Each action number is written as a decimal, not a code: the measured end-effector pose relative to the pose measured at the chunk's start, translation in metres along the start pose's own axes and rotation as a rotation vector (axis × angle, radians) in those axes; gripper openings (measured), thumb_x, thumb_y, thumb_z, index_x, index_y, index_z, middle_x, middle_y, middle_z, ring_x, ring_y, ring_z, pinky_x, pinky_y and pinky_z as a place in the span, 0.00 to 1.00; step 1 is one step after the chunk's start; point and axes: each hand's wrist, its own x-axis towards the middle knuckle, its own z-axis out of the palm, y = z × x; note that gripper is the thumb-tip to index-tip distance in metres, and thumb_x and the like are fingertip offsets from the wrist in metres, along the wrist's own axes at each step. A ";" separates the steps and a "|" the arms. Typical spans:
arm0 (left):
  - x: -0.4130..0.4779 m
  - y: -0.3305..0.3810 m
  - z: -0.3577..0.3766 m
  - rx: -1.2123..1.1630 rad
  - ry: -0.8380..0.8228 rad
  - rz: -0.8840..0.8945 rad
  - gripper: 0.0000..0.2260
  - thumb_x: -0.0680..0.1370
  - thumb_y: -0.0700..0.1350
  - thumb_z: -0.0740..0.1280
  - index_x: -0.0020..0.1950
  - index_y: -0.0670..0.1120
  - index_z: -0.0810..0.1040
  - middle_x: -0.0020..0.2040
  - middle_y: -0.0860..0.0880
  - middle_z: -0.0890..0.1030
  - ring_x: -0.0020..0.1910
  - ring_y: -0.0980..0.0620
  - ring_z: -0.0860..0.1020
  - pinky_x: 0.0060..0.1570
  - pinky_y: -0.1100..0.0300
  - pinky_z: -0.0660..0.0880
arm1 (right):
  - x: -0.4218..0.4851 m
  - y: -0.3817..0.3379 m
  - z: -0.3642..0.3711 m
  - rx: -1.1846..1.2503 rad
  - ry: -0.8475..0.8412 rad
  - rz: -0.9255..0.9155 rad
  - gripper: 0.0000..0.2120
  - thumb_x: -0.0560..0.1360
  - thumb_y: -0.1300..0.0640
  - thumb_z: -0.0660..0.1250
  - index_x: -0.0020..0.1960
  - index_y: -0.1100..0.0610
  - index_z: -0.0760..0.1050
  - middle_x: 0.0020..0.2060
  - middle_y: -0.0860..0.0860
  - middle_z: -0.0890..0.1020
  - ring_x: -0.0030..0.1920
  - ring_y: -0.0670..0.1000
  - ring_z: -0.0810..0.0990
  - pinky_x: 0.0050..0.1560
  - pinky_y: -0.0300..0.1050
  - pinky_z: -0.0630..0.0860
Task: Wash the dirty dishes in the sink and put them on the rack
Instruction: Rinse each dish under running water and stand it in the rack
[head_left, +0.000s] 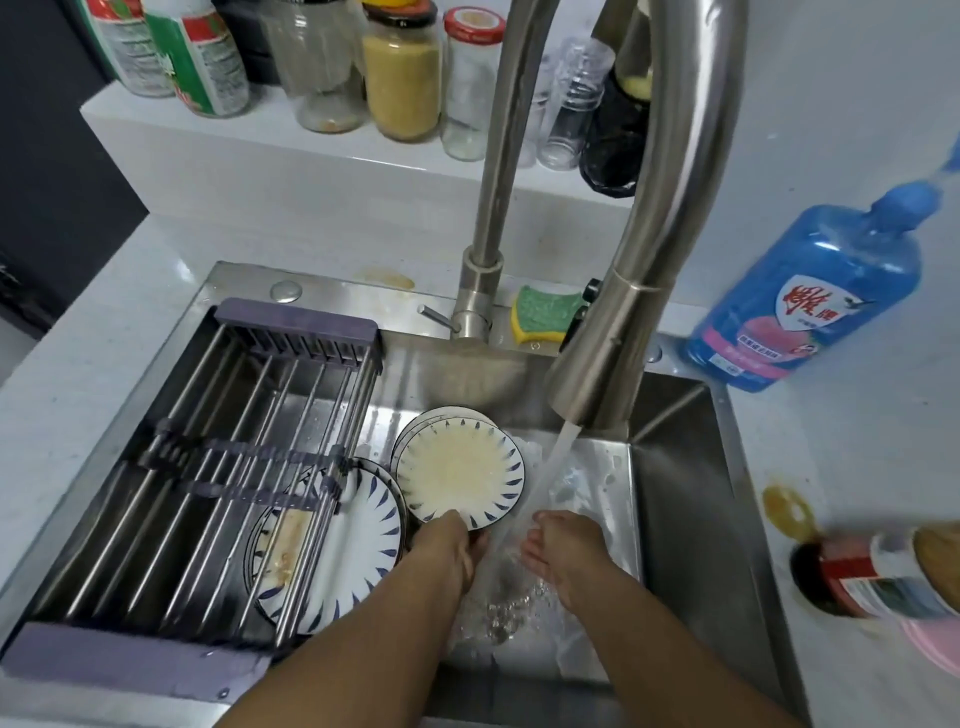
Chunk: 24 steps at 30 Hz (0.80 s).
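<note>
Water runs from the steel faucet (597, 353) into the right half of the sink (675, 467). The left hand (449, 545) holds the near rim of a small plate (460, 475) with a blue leaf border and a yellowish film across its middle; its fingers are curled around the edge, thumb on top, and the plate is tilted up against other small plates behind it. The right hand (563, 551) sits in the stream just beside it, palm turned inward, fingers loosely spread and holding nothing. A larger plate (358, 519) with the same border, streaked with brown residue, lies in the sink partly under the rack (208, 457), which spans the sink's left side and carries no dishes. A green and yellow sponge (543, 312) rests behind the faucet, and a blue detergent bottle (810, 296) stands on the bench at the right.
</note>
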 end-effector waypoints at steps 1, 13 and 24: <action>-0.001 -0.002 -0.001 -0.013 -0.004 0.013 0.13 0.83 0.38 0.61 0.68 0.39 0.74 0.62 0.39 0.82 0.45 0.42 0.83 0.24 0.56 0.80 | 0.001 0.000 -0.002 -0.005 0.002 -0.001 0.10 0.83 0.67 0.58 0.49 0.61 0.77 0.32 0.55 0.71 0.31 0.51 0.71 0.45 0.52 0.81; -0.055 -0.029 -0.023 0.071 -0.146 0.022 0.12 0.82 0.33 0.62 0.64 0.40 0.78 0.55 0.39 0.85 0.44 0.44 0.86 0.30 0.58 0.82 | -0.007 0.002 -0.020 -0.147 0.016 -0.066 0.11 0.84 0.52 0.60 0.51 0.56 0.79 0.46 0.57 0.86 0.44 0.57 0.85 0.47 0.54 0.84; -0.107 -0.002 -0.047 0.421 -0.297 0.260 0.22 0.74 0.26 0.61 0.63 0.45 0.75 0.48 0.40 0.86 0.48 0.38 0.81 0.54 0.41 0.77 | -0.046 0.014 -0.038 -0.107 -0.028 -0.091 0.08 0.84 0.59 0.60 0.57 0.52 0.77 0.48 0.55 0.86 0.43 0.55 0.84 0.38 0.46 0.80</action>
